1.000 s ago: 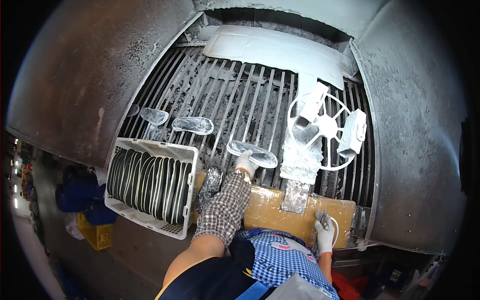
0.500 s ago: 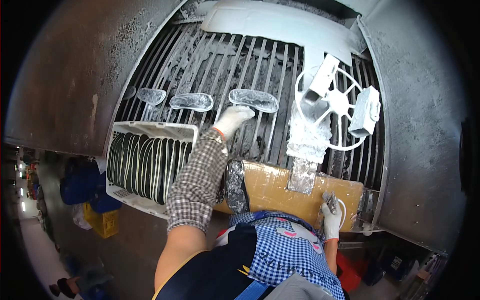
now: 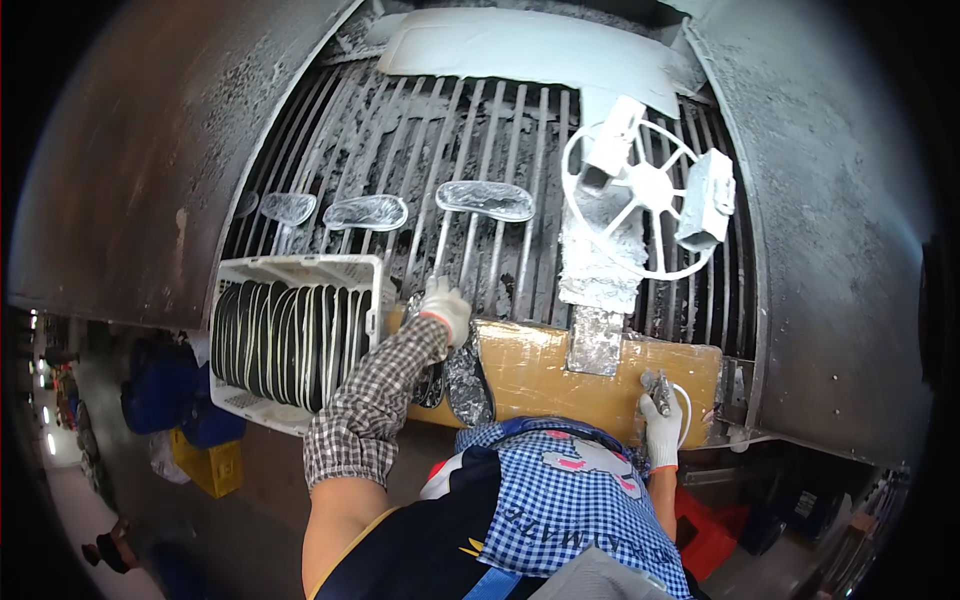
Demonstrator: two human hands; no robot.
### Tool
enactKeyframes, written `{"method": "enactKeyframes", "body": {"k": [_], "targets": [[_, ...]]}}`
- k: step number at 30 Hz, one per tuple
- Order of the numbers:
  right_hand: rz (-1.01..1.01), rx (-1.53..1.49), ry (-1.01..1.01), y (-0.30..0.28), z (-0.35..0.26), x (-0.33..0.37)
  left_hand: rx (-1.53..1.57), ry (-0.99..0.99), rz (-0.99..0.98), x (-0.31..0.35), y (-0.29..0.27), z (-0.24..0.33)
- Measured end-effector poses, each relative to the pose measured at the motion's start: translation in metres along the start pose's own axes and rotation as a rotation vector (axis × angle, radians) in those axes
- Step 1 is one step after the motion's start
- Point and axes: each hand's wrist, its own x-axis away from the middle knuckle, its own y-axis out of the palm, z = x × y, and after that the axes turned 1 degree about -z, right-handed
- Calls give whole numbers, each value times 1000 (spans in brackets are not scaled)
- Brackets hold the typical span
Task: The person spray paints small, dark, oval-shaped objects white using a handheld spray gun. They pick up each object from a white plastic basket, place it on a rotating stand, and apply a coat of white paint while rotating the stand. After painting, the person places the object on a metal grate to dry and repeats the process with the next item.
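Observation:
My right hand (image 3: 661, 432), in a white glove, is closed round a small metal spray gun (image 3: 657, 388) with a thin white hose (image 3: 686, 410). White-gloved too, my left hand (image 3: 447, 305) is over the far end of a dark, white-speckled shoe sole (image 3: 467, 385) at the left end of the tan board (image 3: 530, 365). Its fingers are partly hidden, so I cannot tell whether they grip it. Part of another dark sole (image 3: 430, 386) shows beside my forearm. Several grey-coated soles lie in a row on the slatted rack, the rightmost sole (image 3: 485, 201) apart from the others.
A white plastic crate (image 3: 300, 262) packed with upright dark soles stands left. A white-coated spoked wheel (image 3: 655, 188) with two box-shaped pieces is over the slatted rack (image 3: 520, 260) at right. Metal walls (image 3: 830, 230) enclose both sides. A yellow crate (image 3: 208, 462) is on the floor.
My left hand has drawn back from beside the rightmost sole on the rack to the soles at the board's left end. My right hand keeps the spray gun in about the same place.

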Motion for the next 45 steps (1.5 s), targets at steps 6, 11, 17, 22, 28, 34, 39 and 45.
{"method": "enactKeyframes", "body": {"k": [6, 11, 17, 22, 28, 34, 39, 45], "targets": [[64, -37, -185, -10, 29, -4, 36, -67, 338, -48, 64, -7], [20, -98, -189, -10, 35, 1, 104, 20, 227, 15, -8, 1], [20, -78, -262, -18, 20, 15, 777, 116, 88, 58, -61, 3], [10, -161, -310, -19, -3, 30, 812, 420, 513, 112, -93, 22], [-54, -168, -359, -25, -37, 36, 1080, 528, 758, 106, -81, 74], [-148, -11, -394, -20, -56, 29, 934, 700, 1073, 89, -73, 118], [-156, 121, -516, -13, -66, 23, 858, 806, 1115, 93, -81, 138], [-163, 213, -429, -4, -75, 20, 784, 875, 1163, 96, -87, 153]]}}
